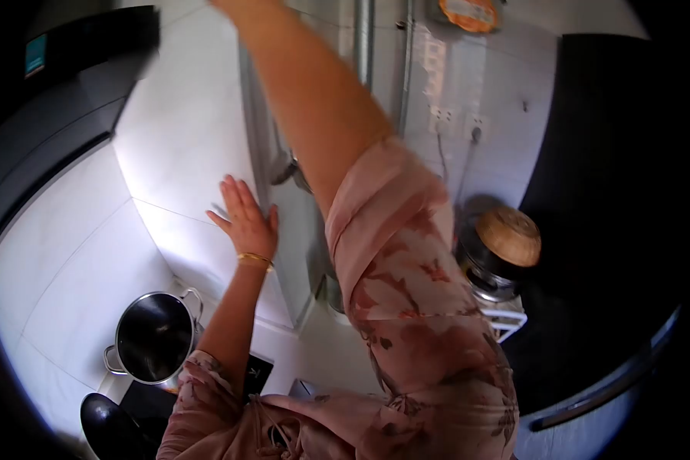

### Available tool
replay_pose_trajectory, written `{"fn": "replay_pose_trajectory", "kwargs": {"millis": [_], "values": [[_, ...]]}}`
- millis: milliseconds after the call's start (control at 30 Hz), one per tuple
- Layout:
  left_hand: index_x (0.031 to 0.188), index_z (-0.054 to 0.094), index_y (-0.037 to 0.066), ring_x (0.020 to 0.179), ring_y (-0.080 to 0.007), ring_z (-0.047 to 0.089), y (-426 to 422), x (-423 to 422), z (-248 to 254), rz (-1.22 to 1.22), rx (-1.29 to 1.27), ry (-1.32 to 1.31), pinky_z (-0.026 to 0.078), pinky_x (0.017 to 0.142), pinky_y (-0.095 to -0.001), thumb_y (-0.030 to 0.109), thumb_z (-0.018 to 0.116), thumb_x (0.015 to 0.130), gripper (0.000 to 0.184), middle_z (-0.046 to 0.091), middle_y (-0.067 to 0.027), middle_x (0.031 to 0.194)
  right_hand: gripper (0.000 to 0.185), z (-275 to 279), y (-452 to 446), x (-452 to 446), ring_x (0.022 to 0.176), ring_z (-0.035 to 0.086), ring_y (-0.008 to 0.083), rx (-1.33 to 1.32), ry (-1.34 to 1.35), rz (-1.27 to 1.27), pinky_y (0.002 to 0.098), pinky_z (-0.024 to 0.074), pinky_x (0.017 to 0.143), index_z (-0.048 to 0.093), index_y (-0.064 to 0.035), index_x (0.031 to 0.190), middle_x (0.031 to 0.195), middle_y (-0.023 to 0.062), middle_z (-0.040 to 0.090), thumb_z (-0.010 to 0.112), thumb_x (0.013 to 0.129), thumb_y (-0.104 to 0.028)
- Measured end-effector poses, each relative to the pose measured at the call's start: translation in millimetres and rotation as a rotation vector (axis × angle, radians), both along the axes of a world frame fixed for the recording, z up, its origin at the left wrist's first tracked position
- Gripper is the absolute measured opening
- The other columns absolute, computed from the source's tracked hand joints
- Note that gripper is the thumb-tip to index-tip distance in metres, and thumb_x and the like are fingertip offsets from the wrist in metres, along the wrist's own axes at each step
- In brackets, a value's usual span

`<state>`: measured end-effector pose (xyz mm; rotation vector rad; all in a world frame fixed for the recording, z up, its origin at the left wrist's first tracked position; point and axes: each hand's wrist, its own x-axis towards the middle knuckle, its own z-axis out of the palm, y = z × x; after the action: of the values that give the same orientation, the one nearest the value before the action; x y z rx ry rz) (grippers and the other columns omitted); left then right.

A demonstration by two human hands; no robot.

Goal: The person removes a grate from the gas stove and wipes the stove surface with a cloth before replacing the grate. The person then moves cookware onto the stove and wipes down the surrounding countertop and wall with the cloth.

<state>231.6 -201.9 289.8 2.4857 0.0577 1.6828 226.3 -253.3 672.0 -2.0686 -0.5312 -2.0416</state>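
Observation:
My left hand (245, 222) lies flat against the white tiled wall (184, 146), its fingers spread and nothing in it. A gold bracelet (254, 261) circles that wrist. The right arm (314, 92) reaches up past the top edge of the view; its hand is cut off there, so what it touches or holds is hidden. Metal pipes (364, 46) run up the wall behind this arm.
A deep pot (155, 337) and a black pan (111, 425) stand at the lower left. A range hood (61, 115) hangs upper left. On the right, a wooden bowl (508, 236) tops a cooker (489, 276) below wall sockets (441, 119).

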Motion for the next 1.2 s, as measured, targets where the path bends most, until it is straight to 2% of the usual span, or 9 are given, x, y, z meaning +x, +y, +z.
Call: {"fn": "replay_pose_trajectory", "kwargs": {"millis": [233, 367, 500, 600, 700, 767, 1033, 1100, 1200], "values": [[0.145, 0.012, 0.001, 0.141, -0.0328, 0.010, 6.5, 0.6, -1.4, -0.006, 0.067, 0.011, 0.007, 0.102, -0.0695, 0.030, 0.059, 0.085, 0.082, 0.009, -0.0166, 0.153, 0.043, -153.0, -9.1, -2.4, 0.119, 0.045, 0.0296, -0.147, 0.239, -0.107, 0.0428, 0.0303, 0.092, 0.062, -0.0135, 0.119, 0.138, 0.0191, 0.042, 0.062, 0.078, -0.027], [0.146, 0.010, 0.003, 0.142, -0.0308, 0.007, 7.1, -3.3, 1.1, 0.041, 0.113, 0.048, 0.007, 0.101, -0.0712, 0.034, 0.053, 0.088, 0.078, 0.008, -0.0151, 0.153, 0.038, -249.9, -86.0, -61.7, 0.103, 0.055, 0.0361, 0.208, 0.526, 0.709, 0.0461, 0.0414, 0.085, 0.065, -0.0043, 0.104, 0.115, 0.0229, 0.056, 0.067, 0.068, -0.016], [0.146, 0.010, 0.004, 0.142, -0.0309, 0.007, 14.3, 8.3, -4.3, -0.024, 0.163, -0.085, 0.008, 0.100, -0.0725, 0.042, 0.049, 0.090, 0.078, 0.008, -0.0146, 0.153, 0.051, -431.6, -146.9, -146.9, 0.105, 0.053, 0.0402, 0.349, 0.547, 0.460, 0.0451, 0.0402, 0.090, 0.058, -0.0041, 0.117, 0.119, 0.0252, 0.053, 0.067, 0.068, -0.014], [0.145, 0.012, 0.003, 0.141, -0.0331, 0.009, 16.7, 13.6, -6.6, -0.064, 0.185, -0.132, 0.008, 0.099, -0.0735, 0.045, 0.046, 0.091, 0.077, 0.009, -0.0173, 0.152, 0.051, -576.1, -177.9, -202.9, 0.103, 0.053, 0.0372, 0.338, 1.106, 0.269, 0.0460, 0.0404, 0.087, 0.059, -0.0066, 0.113, 0.114, 0.0210, 0.055, 0.069, 0.064, -0.010], [0.144, 0.016, 0.002, 0.140, -0.0370, 0.010, 17.3, 10.7, -5.3, -0.107, 0.195, -0.153, 0.010, 0.097, -0.0741, 0.046, 0.045, 0.092, 0.075, 0.013, -0.0209, 0.150, 0.022, -692.6, -251.8, -248.8, 0.085, 0.060, 0.0332, 0.251, 1.240, -0.230, 0.0458, 0.0462, 0.072, 0.064, -0.0063, 0.095, 0.089, 0.0170, 0.061, 0.052, 0.076, -0.008], [0.143, 0.016, 0.001, 0.139, -0.0380, 0.011, 18.2, 12.6, -4.8, -0.138, 0.189, -0.165, 0.011, 0.097, -0.0744, 0.047, 0.045, 0.092, 0.075, 0.014, -0.0216, 0.150, 0.027, -723.8, -302.5, -286.7, 0.100, 0.055, 0.0341, 0.162, 1.429, -0.541, 0.0471, 0.0442, 0.081, 0.062, -0.0053, 0.102, 0.102, 0.0155, 0.058, 0.058, 0.076, -0.013], [0.140, 0.022, 0.005, 0.138, -0.0387, 0.016, 14.0, 8.6, -1.7, -0.193, 0.130, -0.194, 0.013, 0.097, -0.0740, 0.051, 0.044, 0.091, 0.071, 0.017, -0.0195, 0.149, 0.019, -722.2, -191.3, -209.4, 0.094, 0.057, 0.0331, 0.063, 1.711, -0.243, 0.0466, 0.0435, 0.079, 0.066, -0.0062, 0.090, 0.099, 0.0175, 0.060, 0.055, 0.080, -0.019], [0.142, 0.021, 0.006, 0.139, -0.0372, 0.015, 16.6, 10.2, -4.5, -0.178, 0.133, -0.198, 0.013, 0.097, -0.0739, 0.052, 0.042, 0.091, 0.072, 0.017, -0.0183, 0.149, 0.023, -735.6, -147.8, -207.4, 0.113, 0.050, 0.0293, -0.209, 1.369, 0.105, 0.0496, 0.0374, 0.091, 0.066, -0.0091, 0.098, 0.112, 0.0151, 0.058, 0.055, 0.079, -0.017], [0.143, 0.020, 0.009, 0.140, -0.0340, 0.014, 17.8, 14.0, -2.4, -0.165, 0.152, -0.223, 0.013, 0.098, -0.0738, 0.054, 0.040, 0.091, 0.072, 0.016, -0.0156, 0.150, 0.032, -717.7, -166.4, -216.7, 0.125, 0.041, 0.0269, -0.071, 1.567, -0.126, 0.0568, 0.0253, 0.102, 0.063, -0.0097, 0.106, 0.126, 0.0157, 0.051, 0.056, 0.077, -0.023]]}}
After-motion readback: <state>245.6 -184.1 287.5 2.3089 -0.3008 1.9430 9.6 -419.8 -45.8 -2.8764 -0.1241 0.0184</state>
